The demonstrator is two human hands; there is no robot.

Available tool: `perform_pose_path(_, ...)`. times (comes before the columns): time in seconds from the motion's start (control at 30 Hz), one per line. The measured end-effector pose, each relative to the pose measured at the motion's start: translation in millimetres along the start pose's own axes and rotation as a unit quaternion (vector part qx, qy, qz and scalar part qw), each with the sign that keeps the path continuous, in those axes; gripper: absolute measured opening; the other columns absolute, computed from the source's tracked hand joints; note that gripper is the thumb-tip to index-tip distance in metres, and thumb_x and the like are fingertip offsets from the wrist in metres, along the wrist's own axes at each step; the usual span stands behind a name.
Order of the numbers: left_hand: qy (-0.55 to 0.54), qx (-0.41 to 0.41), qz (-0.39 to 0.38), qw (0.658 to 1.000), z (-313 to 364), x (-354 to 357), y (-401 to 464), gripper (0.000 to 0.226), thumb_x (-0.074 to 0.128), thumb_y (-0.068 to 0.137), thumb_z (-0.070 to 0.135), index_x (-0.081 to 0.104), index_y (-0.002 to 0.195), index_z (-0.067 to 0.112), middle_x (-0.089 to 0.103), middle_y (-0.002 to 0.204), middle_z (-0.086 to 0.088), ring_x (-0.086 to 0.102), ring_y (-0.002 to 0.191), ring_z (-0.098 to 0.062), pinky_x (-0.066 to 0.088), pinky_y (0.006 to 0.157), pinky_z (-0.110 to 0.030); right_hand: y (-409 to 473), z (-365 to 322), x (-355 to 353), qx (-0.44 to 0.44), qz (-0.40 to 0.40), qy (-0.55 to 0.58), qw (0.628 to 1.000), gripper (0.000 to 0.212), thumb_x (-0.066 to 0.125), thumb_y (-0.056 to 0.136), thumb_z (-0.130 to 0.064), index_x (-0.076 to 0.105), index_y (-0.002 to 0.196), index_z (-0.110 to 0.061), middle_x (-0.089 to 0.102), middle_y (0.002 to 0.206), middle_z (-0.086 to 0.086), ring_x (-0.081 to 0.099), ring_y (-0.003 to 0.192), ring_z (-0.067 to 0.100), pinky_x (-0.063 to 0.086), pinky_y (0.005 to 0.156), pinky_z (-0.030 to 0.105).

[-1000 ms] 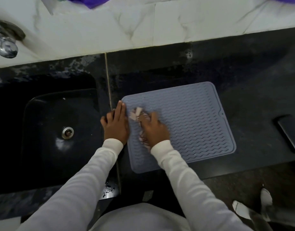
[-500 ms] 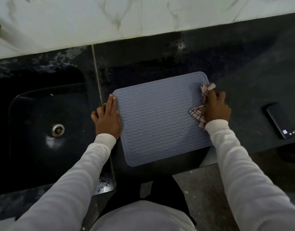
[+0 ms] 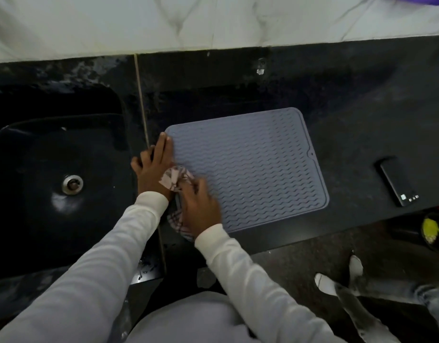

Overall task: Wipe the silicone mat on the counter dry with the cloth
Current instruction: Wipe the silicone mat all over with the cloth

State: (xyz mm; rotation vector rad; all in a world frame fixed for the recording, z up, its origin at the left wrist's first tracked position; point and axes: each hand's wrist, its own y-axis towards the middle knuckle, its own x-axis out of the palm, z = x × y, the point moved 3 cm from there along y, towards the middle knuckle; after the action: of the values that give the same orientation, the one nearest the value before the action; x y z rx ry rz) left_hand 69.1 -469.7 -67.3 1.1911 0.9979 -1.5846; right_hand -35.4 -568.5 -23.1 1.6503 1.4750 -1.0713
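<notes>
A grey, wave-ribbed silicone mat (image 3: 250, 169) lies flat on a black stone counter (image 3: 362, 120), just right of a dark sink (image 3: 52, 181). The person's left hand (image 3: 153, 167) presses the mat's left edge, fingers straight and close together, thumb out toward the sink. The right hand (image 3: 201, 209) sits at the mat's near-left corner, fingers curled around a bunched checked cloth (image 3: 176, 180) that touches the left hand. A black phone (image 3: 398, 181) rests on the counter, well right of the mat. Likely risks: a hard stroke could slide the mat if the left hand eases off; the bunched cloth may skip the grooves, leaving them damp; a wide sweep could carry toward the phone.
</notes>
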Motion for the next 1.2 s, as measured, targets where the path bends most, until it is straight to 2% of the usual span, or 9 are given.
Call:
perform_pose_path(0.13,0.009,-0.006,0.012,1.0,2.0,1.0,-0.1,0.073,0.052,0.091,0.039,0.019,0.154,0.026,0.011,0.163,0.004,0.032,0.119,-0.034,0.025,0.101,-0.06,7.3,37.8,-4.9,-0.022,0.006,-0.082,0.996,0.048,0.051,0.085,-0.019,0.046,0.133,-0.027,0.054,0.105,0.013,0.058,0.051,0.029,0.047,0.041,0.034)
perform_pose_path(0.2,0.006,-0.001,0.02,1.0,1.5,0.3,0.0,0.066,0.046,0.092,0.031,0.022,0.153,0.026,0.013,0.162,0.004,0.033,0.119,-0.034,0.025,0.101,-0.059,6.3,53.7,-11.8,-0.024,-0.006,-0.101,0.995,0.052,0.059,0.084,-0.017,0.043,0.132,-0.029,0.054,0.108,0.015,0.058,0.053,0.03,0.048,0.042,0.036)
perform_pose_path(0.33,0.0,0.001,0.021,1.0,5.9,-3.6,1.2,0.06,0.035,0.093,0.031,0.026,0.152,0.026,0.017,0.162,0.005,0.035,0.122,-0.034,0.024,0.101,-0.057,6.6,101.0,-39.4,0.018,-0.031,-0.108,0.994,0.051,0.063,0.083,-0.018,0.037,0.124,-0.033,0.052,0.11,0.014,0.062,0.06,0.032,0.051,0.049,0.038)
perform_pose_path(0.5,0.006,-0.011,0.012,1.0,7.8,-3.0,0.2,0.06,0.03,0.093,0.033,0.024,0.153,0.028,0.015,0.162,0.007,0.034,0.126,-0.032,0.023,0.103,-0.058,6.8,169.9,-85.2,0.098,-0.038,-0.116,0.988,0.032,0.053,0.093,-0.025,0.037,0.12,-0.028,0.043,0.119,0.015,0.061,0.079,0.039,0.054,0.07,0.047)
perform_pose_path(0.73,0.022,-0.024,0.019,0.999,9.8,-3.4,0.4,0.059,0.034,0.096,0.031,0.021,0.153,0.028,0.013,0.163,0.007,0.035,0.125,-0.034,0.022,0.105,-0.06,15.7,259.9,-125.0,0.16,0.009,-0.18,0.97,0.032,0.048,0.091,-0.017,0.046,0.123,-0.017,0.041,0.121,0.019,0.059,0.075,0.046,0.05,0.067,0.051)
perform_pose_path(0.83,0.027,-0.032,0.014,0.999,9.6,-3.0,-0.4,0.061,0.041,0.096,0.028,0.021,0.153,0.028,0.012,0.163,0.007,0.034,0.126,-0.037,0.018,0.107,-0.063,17.9,273.4,-127.4,0.167,0.029,-0.161,0.972,0.036,0.046,0.092,-0.017,0.044,0.128,-0.02,0.043,0.119,0.019,0.059,0.072,0.046,0.05,0.065,0.051)
perform_pose_path(0.97,0.02,-0.047,0.01,0.999,16.0,-3.7,-1.8,0.059,0.037,0.097,0.028,0.018,0.153,0.029,0.011,0.163,0.006,0.032,0.13,-0.038,0.014,0.109,-0.063,18.3,279.8,-136.1,0.16,0.002,-0.15,0.976,0.034,0.042,0.095,-0.022,0.043,0.128,-0.018,0.045,0.121,0.021,0.058,0.078,0.046,0.049,0.068,0.05)
perform_pose_path(1.1,0.021,-0.058,0.015,0.998,15.5,-4.1,-4.6,0.058,0.036,0.097,0.029,0.019,0.153,0.03,0.013,0.163,0.007,0.029,0.134,-0.035,0.015,0.11,-0.061,25.5,289.4,-163.7,0.103,0.02,-0.05,0.993,0.033,0.051,0.093,-0.025,0.055,0.124,-0.017,0.054,0.12,0.014,0.057,0.1,0.036,0.046,0.08,0.039)
perform_pose_path(1.2,0.017,-0.077,0.004,0.997,22.5,-4.1,-5.4,0.056,0.033,0.099,0.029,0.017,0.153,0.031,0.011,0.163,0.008,0.025,0.139,-0.033,0.012,0.113,-0.06,32.0,286.1,-189.7,0.105,0.066,0.099,0.987,0.027,0.057,0.091,-0.021,0.06,0.116,-0.014,0.061,0.109,-0.001,0.056,0.092,0.011,0.042,0.08,0.016)
